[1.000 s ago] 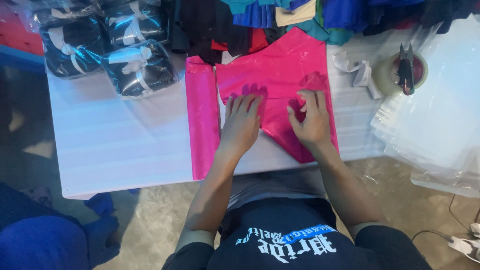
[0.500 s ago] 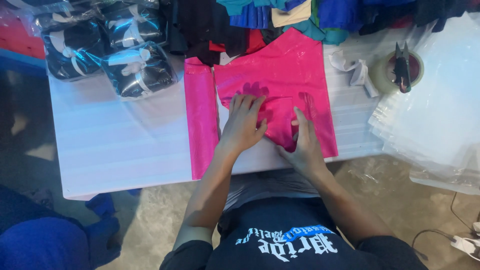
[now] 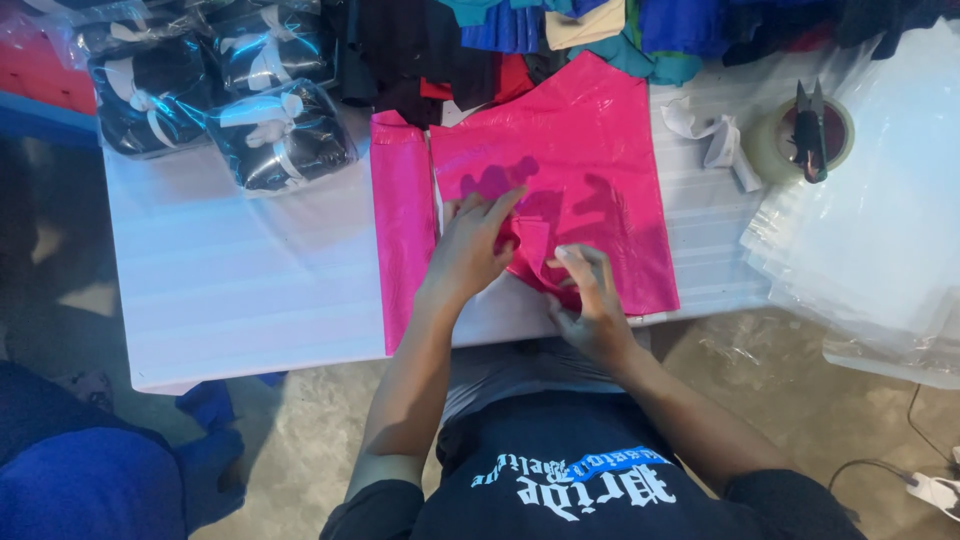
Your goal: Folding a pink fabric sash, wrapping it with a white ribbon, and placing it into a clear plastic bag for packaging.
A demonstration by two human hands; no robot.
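Pink plastic mailer bag [image 3: 590, 150] lies flat on the white counter [image 3: 250, 270], left hand [image 3: 470, 250] pressing it open-palmed, right hand [image 3: 590, 300] pinching its lower edge; judged light, limp, slippery, best held at edges.

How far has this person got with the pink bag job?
Three wrapped dark bundles already lie at the white table's far left. In hand: the left hand presses the pink bag while the right hand lifts its near edge. Loose clothes wait behind.
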